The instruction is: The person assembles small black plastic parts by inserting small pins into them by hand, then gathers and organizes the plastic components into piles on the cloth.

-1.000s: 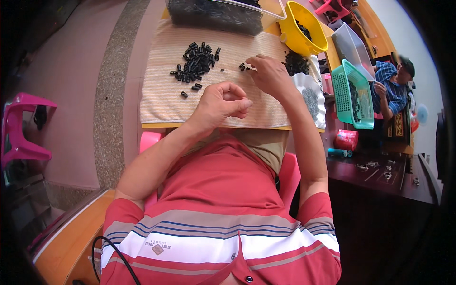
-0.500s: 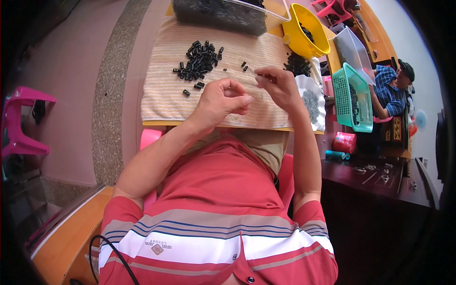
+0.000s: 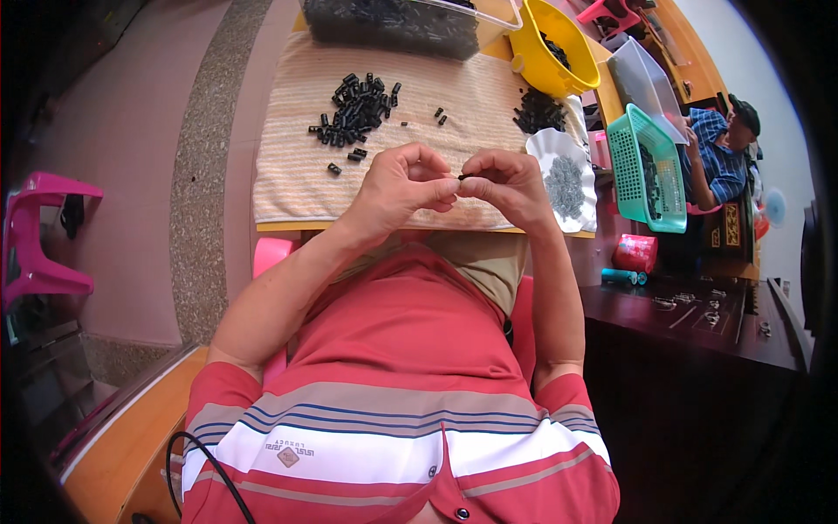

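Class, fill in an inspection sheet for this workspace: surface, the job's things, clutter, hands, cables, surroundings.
Surface: beige striped cloth over a wooden table.
Job's things: small black piece pinched between both hands; pile of black pieces on the cloth.
Clutter: yellow bowl, green mesh basket, white scalloped dish.
Hands: left hand and right hand meet fingertip to fingertip.
Cables: black cable by the shirt.
Surroundings: pink plastic stool; another person seated.

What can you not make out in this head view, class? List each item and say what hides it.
- Small black part: pinched between left hand and right hand; too small, mostly covered by fingertips.
- Clear bin of black parts: cut off by the top edge.
- Yellow bowl contents: partly hidden by its wall.
- Grey bits on the white plate: too small to identify.
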The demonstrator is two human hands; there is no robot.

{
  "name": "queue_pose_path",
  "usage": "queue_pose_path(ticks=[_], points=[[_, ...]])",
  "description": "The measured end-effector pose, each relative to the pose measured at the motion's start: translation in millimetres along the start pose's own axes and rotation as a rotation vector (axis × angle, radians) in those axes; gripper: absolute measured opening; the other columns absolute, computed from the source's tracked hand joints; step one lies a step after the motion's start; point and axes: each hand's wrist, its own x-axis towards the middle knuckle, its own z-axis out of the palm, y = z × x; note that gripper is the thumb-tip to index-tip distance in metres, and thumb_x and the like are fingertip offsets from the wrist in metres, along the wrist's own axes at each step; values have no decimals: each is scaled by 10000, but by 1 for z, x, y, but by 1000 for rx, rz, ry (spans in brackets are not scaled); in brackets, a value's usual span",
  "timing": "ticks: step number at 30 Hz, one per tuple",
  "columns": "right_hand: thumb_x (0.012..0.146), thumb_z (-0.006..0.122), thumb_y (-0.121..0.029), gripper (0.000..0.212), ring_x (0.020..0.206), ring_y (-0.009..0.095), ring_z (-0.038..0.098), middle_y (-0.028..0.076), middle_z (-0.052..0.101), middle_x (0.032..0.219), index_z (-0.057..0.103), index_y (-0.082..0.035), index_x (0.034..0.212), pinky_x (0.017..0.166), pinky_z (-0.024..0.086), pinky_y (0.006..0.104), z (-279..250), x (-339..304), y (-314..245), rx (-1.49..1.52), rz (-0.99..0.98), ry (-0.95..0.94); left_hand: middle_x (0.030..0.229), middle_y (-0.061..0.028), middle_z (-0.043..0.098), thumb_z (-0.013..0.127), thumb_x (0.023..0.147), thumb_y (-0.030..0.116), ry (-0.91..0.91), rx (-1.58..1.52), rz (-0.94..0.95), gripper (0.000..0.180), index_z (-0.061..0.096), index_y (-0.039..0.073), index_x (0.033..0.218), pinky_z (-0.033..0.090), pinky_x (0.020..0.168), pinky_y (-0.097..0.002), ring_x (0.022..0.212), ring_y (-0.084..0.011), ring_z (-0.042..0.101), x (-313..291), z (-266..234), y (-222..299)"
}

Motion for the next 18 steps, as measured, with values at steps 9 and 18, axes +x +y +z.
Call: queue_pose_path(ticks=[9,18], points=[[863,796,-23,133,822,93,687,44,732,888,718,31,956,731,556,231,9,-6,-4,84,-45,39,916,-54,702,763,906,72,0,71,73,178,625,17,1004,573,744,-260,808,-113,683,-1,-1,2],[859,784,4,109,818,108,698,62,739,873,726,40,943,737,566,236,16,-10,-2,147,-14,79,887,-45,690,739,909,27,-17,223,136,145,619,-1,985,551,746,-247,819,-98,667,0,-1,0]])
